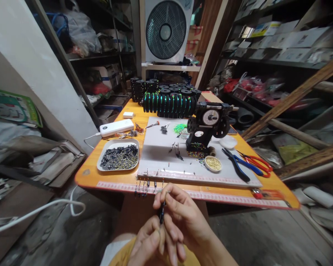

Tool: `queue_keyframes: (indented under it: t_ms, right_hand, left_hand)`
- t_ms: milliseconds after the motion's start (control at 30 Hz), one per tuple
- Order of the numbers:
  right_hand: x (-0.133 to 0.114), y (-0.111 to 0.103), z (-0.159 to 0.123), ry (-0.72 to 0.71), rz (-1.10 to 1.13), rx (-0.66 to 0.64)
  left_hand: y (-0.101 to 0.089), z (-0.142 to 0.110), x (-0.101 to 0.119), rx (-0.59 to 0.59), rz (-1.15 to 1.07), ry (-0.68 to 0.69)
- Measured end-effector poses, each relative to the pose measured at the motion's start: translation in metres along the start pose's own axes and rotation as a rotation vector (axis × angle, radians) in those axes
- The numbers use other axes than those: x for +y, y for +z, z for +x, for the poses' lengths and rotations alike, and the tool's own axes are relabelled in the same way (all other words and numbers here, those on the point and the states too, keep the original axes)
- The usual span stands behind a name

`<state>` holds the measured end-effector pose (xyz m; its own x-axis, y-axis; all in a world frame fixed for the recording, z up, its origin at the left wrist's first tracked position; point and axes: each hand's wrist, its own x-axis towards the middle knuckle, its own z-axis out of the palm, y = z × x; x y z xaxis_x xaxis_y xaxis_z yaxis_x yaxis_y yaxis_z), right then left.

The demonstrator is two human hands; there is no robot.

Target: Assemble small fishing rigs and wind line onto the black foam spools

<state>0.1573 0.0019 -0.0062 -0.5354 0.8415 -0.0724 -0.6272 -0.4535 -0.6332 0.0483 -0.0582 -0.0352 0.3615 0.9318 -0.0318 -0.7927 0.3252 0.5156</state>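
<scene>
In front of the table's near edge, my two hands are close together around a small dark cylindrical piece (161, 216). My left hand (147, 236) pinches it from below. My right hand (183, 210) closes thumb and forefinger at its upper end, the other fingers curled beneath. What the piece is cannot be made out, and the fingers hide part of it. Just beyond the hands, several thin strands with dark beads (144, 188) hang over the table edge. A white tray (99, 165) of small dark and yellowish cylindrical pieces stands to the left.
A black geared device (202, 129) stands on a grey board (155, 155), with a row of black spools (169, 105) behind. Right lie a dish of gold bits (213, 163), blue-handled pliers (238, 166) and red-handled pliers (259, 162). A white power bank (116, 127) lies left.
</scene>
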Motion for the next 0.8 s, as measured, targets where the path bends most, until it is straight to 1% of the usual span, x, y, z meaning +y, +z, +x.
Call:
queue_keyframes:
  t_ms: [100, 300, 600, 700, 733, 800]
  right_hand:
    - [0.0, -0.001, 0.0, 0.01, 0.01, -0.003]
    - [0.0, -0.005, 0.001, 0.024, 0.074, -0.022]
    - [0.001, -0.003, 0.003, 0.01, 0.088, 0.043]
    - [0.0, -0.004, 0.002, 0.01, 0.035, 0.055]
    - [-0.002, -0.006, 0.001, 0.004, -0.008, 0.067]
    - [-0.007, -0.009, -0.001, -0.024, -0.142, 0.101]
  left_hand:
    - [-0.001, 0.0, -0.001, -0.014, -0.008, -0.03]
    - [-0.003, 0.002, -0.003, -0.047, -0.037, -0.008]
    - [-0.006, 0.002, -0.007, 0.001, 0.042, -0.006]
    - [-0.011, 0.003, -0.004, 0.014, 0.149, 0.0]
    - [-0.012, 0.004, 0.0, 0.026, 0.237, 0.016]
    - [-0.013, 0.009, 0.012, 0.084, 0.507, 0.091]
